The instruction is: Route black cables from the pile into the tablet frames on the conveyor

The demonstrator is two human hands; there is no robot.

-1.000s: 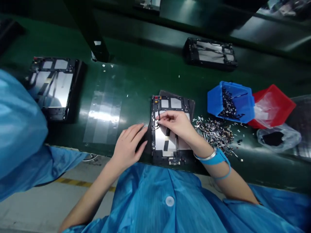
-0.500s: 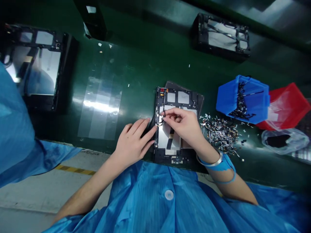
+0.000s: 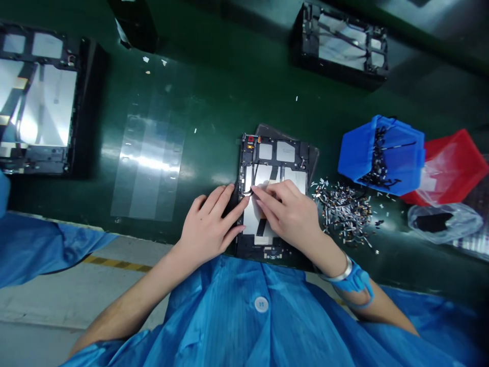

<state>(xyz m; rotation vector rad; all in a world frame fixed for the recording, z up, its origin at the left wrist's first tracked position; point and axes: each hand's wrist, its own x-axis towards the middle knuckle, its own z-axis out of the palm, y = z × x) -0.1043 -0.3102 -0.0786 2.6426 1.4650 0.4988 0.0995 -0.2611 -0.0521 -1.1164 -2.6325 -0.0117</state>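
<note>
1. Open tablet frame (image 3: 267, 250): flat on green conveyor belt (image 3: 214, 102), mid-view.
2. Thin black cable (image 3: 248, 192): at frame's left edge.
3. Right hand (image 3: 288, 216): fingertips together at cable; clamped or not, cannot tell.
4. Left hand (image 3: 208, 224): fingers apart, tips at frame edge, nothing gripped.
5. Right of frame: loose small parts (image 3: 342, 211), blue bin (image 3: 382, 155).

An open black tablet frame (image 3: 267, 171) lies flat and upright to the viewer, its silver panels exposed, with a thin black cable (image 3: 254, 176) running down beside its left edge and curling at the end.
</note>
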